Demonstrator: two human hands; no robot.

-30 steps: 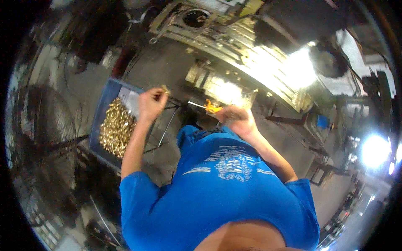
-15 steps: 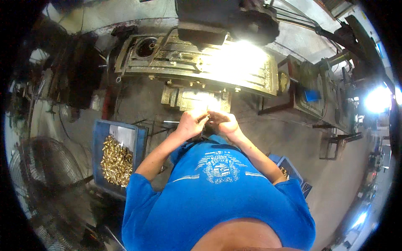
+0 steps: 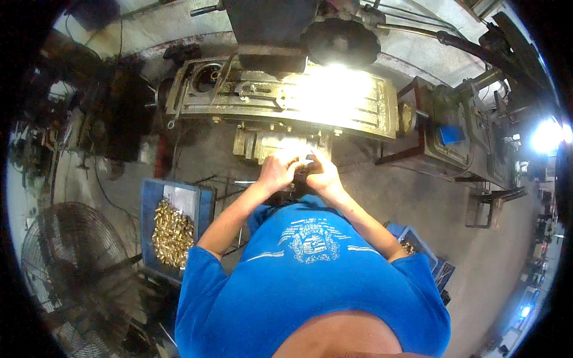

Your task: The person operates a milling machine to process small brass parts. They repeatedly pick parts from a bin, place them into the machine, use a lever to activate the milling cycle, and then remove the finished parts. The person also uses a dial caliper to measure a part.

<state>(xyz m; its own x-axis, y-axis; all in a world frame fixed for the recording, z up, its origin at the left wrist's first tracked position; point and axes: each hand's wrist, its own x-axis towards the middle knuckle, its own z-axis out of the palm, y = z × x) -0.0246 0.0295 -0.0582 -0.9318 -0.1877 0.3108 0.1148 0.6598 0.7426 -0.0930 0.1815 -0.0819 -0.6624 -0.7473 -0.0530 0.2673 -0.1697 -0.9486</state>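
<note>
Both my hands meet in front of my blue shirt, just short of the machine's metal front block (image 3: 256, 146). My left hand (image 3: 279, 172) is closed, with its thumb and fingers pinched toward the right hand. My right hand (image 3: 323, 176) is curled as well, its fingertips almost meeting those of the left. Whatever lies between the fingers is too small and dark to name. Past the hands stretches the slotted machine table (image 3: 256, 98), brightly lit on its right half.
To the left, a blue crate (image 3: 206, 218) holds many small brass fittings (image 3: 173, 235). Another blue bin (image 3: 412, 235) stands by my right elbow. A large fan (image 3: 71, 250) is at the lower left. A dark machine head (image 3: 274, 30) overhangs the table; a metal stand (image 3: 418, 152) is at right.
The view has shifted slightly, so the crate and table sit a little lower and farther right. My hands stay together, with the right fingers now more curled.
</note>
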